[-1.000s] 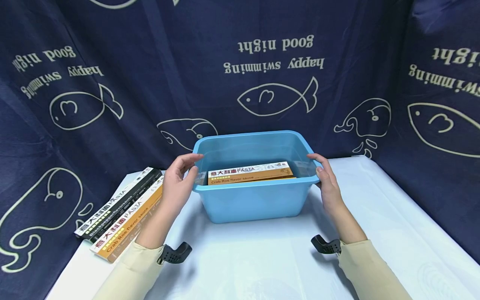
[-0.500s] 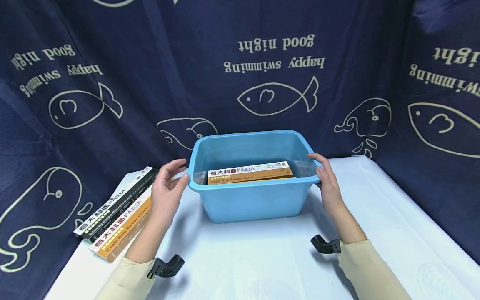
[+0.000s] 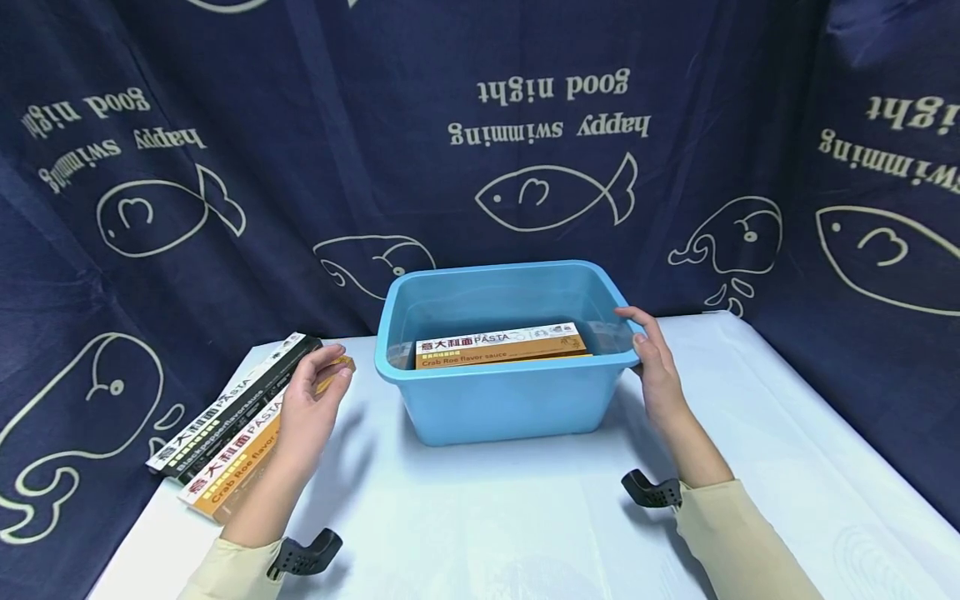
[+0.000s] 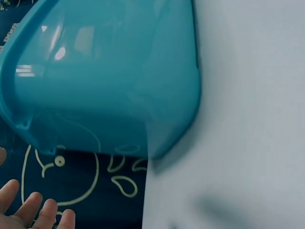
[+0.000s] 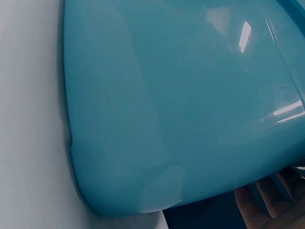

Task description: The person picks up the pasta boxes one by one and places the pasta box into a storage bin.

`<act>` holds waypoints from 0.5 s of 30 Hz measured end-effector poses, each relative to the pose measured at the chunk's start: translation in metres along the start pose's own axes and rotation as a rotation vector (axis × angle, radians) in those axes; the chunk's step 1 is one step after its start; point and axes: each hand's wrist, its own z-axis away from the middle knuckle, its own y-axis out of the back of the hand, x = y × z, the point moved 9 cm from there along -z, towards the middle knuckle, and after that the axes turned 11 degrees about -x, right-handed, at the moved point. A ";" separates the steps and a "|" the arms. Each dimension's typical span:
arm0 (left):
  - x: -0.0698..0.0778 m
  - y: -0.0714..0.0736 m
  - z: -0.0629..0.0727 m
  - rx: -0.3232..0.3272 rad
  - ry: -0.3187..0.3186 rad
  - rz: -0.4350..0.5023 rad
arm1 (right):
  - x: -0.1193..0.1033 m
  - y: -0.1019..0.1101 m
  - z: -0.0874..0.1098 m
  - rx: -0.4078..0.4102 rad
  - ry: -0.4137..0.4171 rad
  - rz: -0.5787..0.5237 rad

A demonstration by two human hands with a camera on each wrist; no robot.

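A blue plastic tub (image 3: 510, 404) stands on the table, with a white and orange pasta box (image 3: 498, 348) lying inside it. My right hand (image 3: 660, 371) holds the tub's right rim, thumb and index finger on the edge. In the right wrist view, its other fingers (image 5: 274, 202) lie against the tub's outer side. Left of the tub, my left hand (image 3: 311, 408) hovers with bent fingers and nothing seen held. It partly hides an orange Crab Roe pasta box (image 3: 232, 467). Beside that lies a black Blackpepper pasta box (image 3: 236, 404). In the left wrist view, the spread fingers (image 4: 45, 214) are apart from the tub.
A white cover lies over the table (image 3: 517, 525). Dark blue curtains (image 3: 555, 50) with fish and whale drawings hang behind and at both sides, close to the tub's far side.
My left hand has let go of the tub's left rim and moved left and toward me, over the orange pasta box. The right hand and tub have stayed in place.
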 end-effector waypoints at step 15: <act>-0.035 0.025 0.009 -0.001 0.104 -0.147 | 0.001 0.000 0.001 0.004 -0.010 0.004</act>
